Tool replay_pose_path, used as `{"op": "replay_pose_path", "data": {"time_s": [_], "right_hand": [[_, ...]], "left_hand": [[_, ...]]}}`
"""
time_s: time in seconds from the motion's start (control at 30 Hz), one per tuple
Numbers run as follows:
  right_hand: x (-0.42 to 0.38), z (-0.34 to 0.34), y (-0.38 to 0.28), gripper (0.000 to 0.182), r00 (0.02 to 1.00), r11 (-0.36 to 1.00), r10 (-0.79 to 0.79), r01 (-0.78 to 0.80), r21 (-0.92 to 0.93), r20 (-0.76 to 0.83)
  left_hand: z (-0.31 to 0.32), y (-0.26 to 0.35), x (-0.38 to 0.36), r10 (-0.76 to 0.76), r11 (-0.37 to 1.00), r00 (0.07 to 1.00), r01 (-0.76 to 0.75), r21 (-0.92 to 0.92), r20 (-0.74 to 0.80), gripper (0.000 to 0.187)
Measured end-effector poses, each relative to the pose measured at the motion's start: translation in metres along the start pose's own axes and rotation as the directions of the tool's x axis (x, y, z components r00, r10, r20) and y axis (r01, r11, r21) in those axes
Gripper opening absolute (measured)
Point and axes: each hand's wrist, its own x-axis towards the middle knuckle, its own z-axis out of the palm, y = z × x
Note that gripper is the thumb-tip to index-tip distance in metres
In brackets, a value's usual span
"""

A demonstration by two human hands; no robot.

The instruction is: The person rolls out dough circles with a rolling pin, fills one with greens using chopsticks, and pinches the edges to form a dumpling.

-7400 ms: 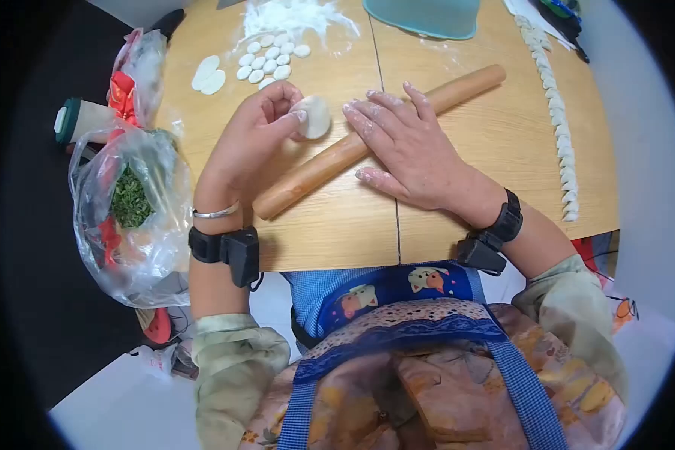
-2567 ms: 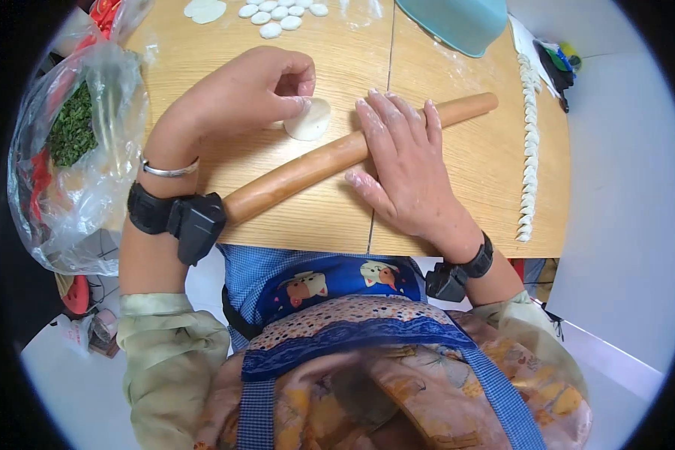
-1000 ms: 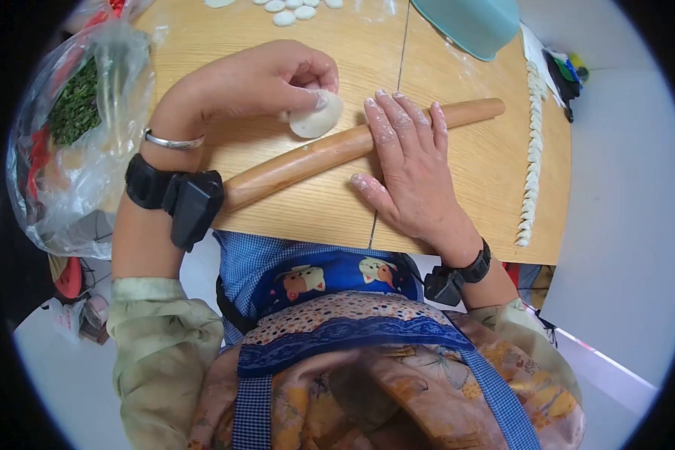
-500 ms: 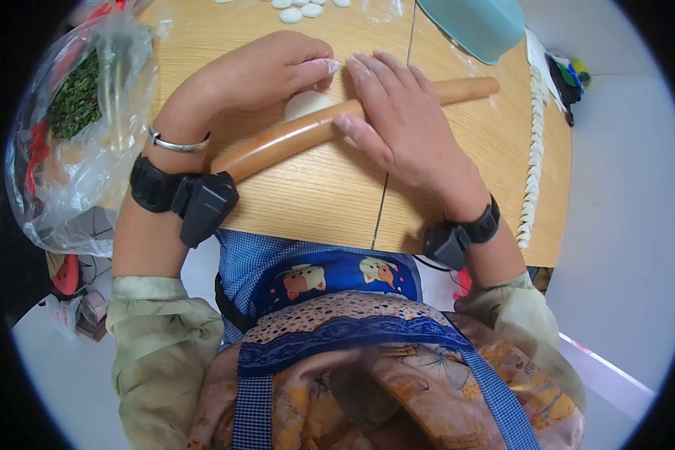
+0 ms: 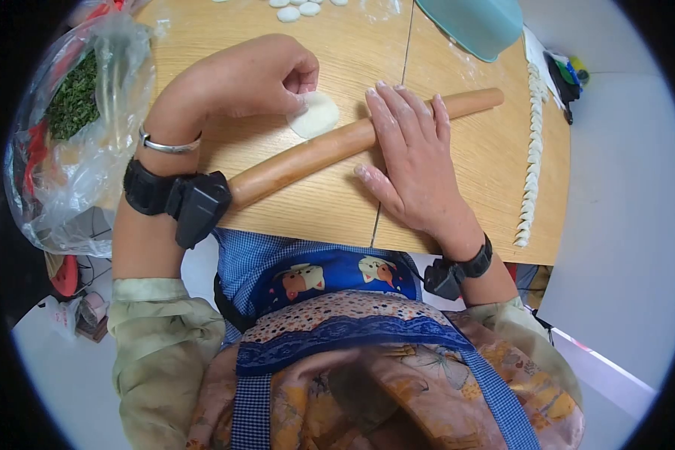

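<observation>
pulled toward the body since half a second ago, the pin lies slantwise on the table, and more of the dough shows beyond it. the right hand is spread over the pin, fingers across its top and thumb out on the near side, perhaps to guide it with light pressure. the left hand pinches the dough's edge under its thumb, other fingers curled; what grips beneath is hidden. such a hold would likely leave the dough free to turn. the dough lies between the hands, just past the pin; i cannot tell whether they touch. beyond the left hand sit small rounds, seemingly set off to leave room. left of that hand, greens stay loosely contained in a bag. right of the right hand, a pleated strip runs near the edge, probably out of the pin's way.
</observation>
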Motion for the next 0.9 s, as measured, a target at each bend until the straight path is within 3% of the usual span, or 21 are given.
{"op": "replay_pose_path", "data": {"time_s": [0.13,0.2,0.23,0.3,0.4,0.43,0.5,0.6,0.9], "right_hand": [[-0.012,-0.002,-0.003,0.076,1.000,1.000,0.021,-0.021,0.007,-0.002],[-0.013,-0.002,-0.003,0.077,1.000,1.000,0.022,-0.022,0.013,-0.002],[-0.013,-0.002,-0.003,0.077,1.000,1.000,0.022,-0.022,0.014,-0.003],[-0.012,-0.002,-0.003,0.076,1.000,1.000,0.024,-0.024,0.011,0.000],[-0.012,-0.002,-0.004,0.075,1.000,1.000,0.022,-0.022,0.012,-0.001],[-0.012,-0.002,-0.004,0.075,1.000,1.000,0.024,-0.024,0.013,-0.001],[-0.011,-0.001,-0.002,0.074,1.000,1.000,0.012,-0.012,0.015,-0.016],[-0.004,-0.001,0.000,0.072,1.000,1.000,-0.018,0.018,-0.013,-0.023],[0.052,0.013,0.014,0.069,0.989,0.996,-0.088,0.091,0.016,-0.122]], "left_hand": [[0.001,-0.004,0.001,0.091,0.992,0.995,-0.094,-0.080,-0.041,0.012],[0.004,-0.004,0.001,0.121,0.925,0.990,-0.140,-0.354,-0.075,0.011],[0.005,-0.003,0.002,0.121,0.925,0.990,-0.140,-0.353,-0.075,0.011],[0.008,0.001,0.002,0.060,0.821,0.998,-0.064,-0.567,-0.026,0.008],[0.003,0.003,0.001,0.070,0.789,0.992,0.010,-0.614,0.107,0.006],[0.004,-0.001,0.002,0.070,0.789,0.992,0.011,-0.614,0.108,0.006],[0.007,-0.008,0.005,0.047,0.916,0.998,-0.024,-0.400,0.049,0.011],[0.009,-0.005,0.003,-0.040,0.918,0.999,0.038,-0.394,0.005,0.014],[0.005,-0.002,0.001,-0.087,0.932,0.994,0.056,-0.357,-0.070,0.018]]}}
